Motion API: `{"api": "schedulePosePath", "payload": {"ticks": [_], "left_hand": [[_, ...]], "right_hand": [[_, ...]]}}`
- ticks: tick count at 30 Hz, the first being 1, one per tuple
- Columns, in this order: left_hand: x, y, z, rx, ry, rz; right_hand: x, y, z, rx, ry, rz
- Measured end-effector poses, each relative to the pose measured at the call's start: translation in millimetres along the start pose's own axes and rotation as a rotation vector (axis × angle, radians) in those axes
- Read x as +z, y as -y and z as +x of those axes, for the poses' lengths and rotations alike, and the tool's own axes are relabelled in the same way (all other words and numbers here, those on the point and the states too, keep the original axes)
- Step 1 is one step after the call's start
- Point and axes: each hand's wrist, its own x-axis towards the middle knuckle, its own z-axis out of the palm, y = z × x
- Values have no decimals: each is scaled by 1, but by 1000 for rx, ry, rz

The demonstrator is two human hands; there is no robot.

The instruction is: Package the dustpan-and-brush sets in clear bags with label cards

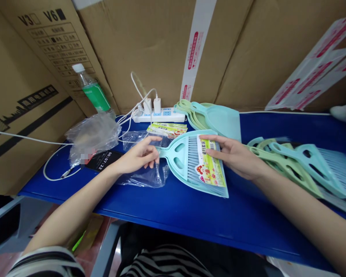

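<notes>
One turquoise dustpan (200, 187), mid-table on blue, with matching brush (192, 154) nested in it; label card (210, 171) over the bristles, yellow-green and white, printed with Chinese characters and a red mushroom cartoon. Right hand (238, 157): clamped over card and pan edge. Left hand (140, 154): fingers partly curled, thumb side at the handle end; whether it grips, cannot tell. Further similar label cards (167, 129), piled before a white power strip (161, 114). One phone (103, 161), display "00:07:22". One bottle (96, 96), green label, lettering illegible. One carton (50, 30), marked "V3" (box blank) and "V6" (box filled). Sealing tape (194, 50), red print.
</notes>
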Motion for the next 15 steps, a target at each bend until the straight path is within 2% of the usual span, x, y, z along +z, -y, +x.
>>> {"api": "schedulePosePath", "payload": {"ticks": [4, 7, 9, 11, 13, 15], "left_hand": [[-2, 0, -1, 46, -18, 159], [-10, -1, -3, 70, -212, 517], [-17, -3, -4, 1, -401, 836], [-22, -3, -4, -123, -502, 1080], [-24, -3, -4, -229, -508, 1222], [-24, -2, -4, -272, -487, 1305]], "right_hand": [[0, 0, -1, -3, 20, -19], [-1, 0, 0, -1, 22, -31], [-2, 1, 0, -2, 10, -31], [-3, 2, 0, -3, -6, -31], [-4, 3, 0, -3, -15, -38], [-6, 4, 0, -3, -15, -46]]}}
